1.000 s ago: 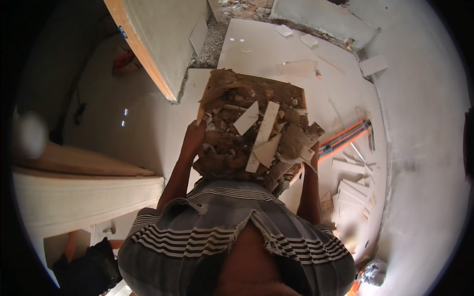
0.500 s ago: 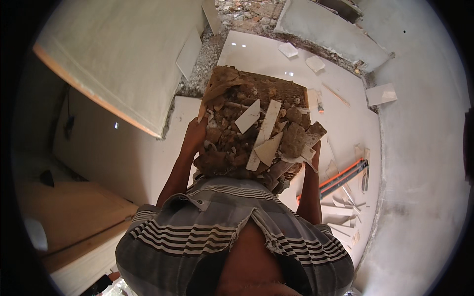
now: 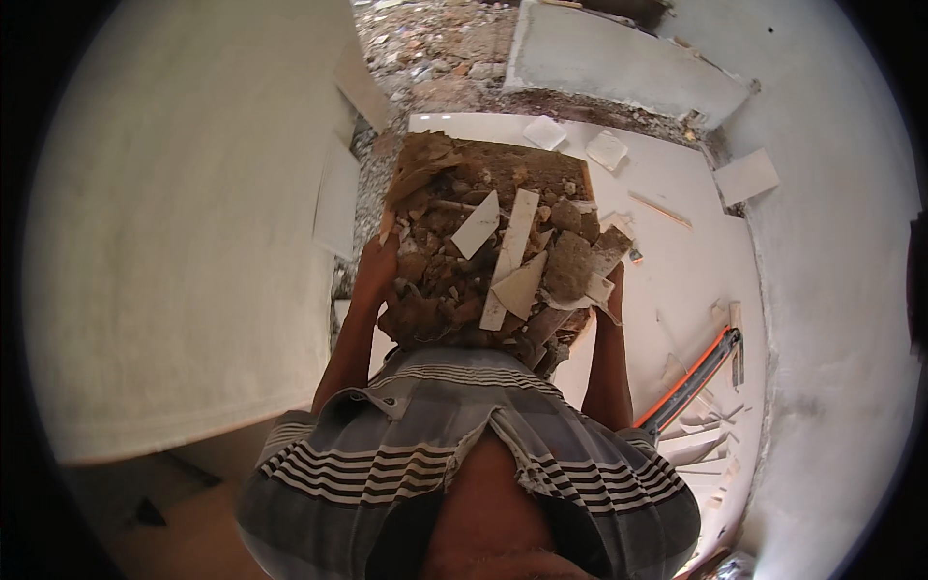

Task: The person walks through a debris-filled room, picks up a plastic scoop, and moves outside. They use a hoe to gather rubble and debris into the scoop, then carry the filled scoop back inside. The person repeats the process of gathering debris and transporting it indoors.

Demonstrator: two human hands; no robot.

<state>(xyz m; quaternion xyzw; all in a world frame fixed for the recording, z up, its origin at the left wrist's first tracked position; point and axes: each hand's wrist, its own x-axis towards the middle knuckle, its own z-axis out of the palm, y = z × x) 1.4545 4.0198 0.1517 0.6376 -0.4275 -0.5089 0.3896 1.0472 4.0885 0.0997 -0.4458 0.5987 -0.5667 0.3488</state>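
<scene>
Held in front of my body is a flat brown wooden board or shallow tray [image 3: 556, 166], heaped with rubble [image 3: 440, 261]. My left hand [image 3: 382, 256] grips its left edge, fingers wrapped partly out of sight. At the opposite side my right hand [image 3: 615, 290] holds the right edge, largely covered by overhanging debris. Across the heap lie a long white tile strip [image 3: 510, 256], a pointed white tile piece [image 3: 477, 224] and a triangular tile shard [image 3: 520, 285]. A chunk of brown mortar [image 3: 570, 266] sits near my right hand.
A pale wall [image 3: 184, 222] stands close on my left, another wall [image 3: 831, 319] on the right. On the white tiled floor [image 3: 691, 261] lie an orange-and-black tile cutter [image 3: 686, 384], tile offcuts [image 3: 696, 445] and white tile pieces [image 3: 607, 151]. Rubble ground [image 3: 445, 58] begins beyond.
I have moved forward with the loaded board: the left wall fills more of the view, and the rubble ground ahead is nearer. Both hands keep their grip.
</scene>
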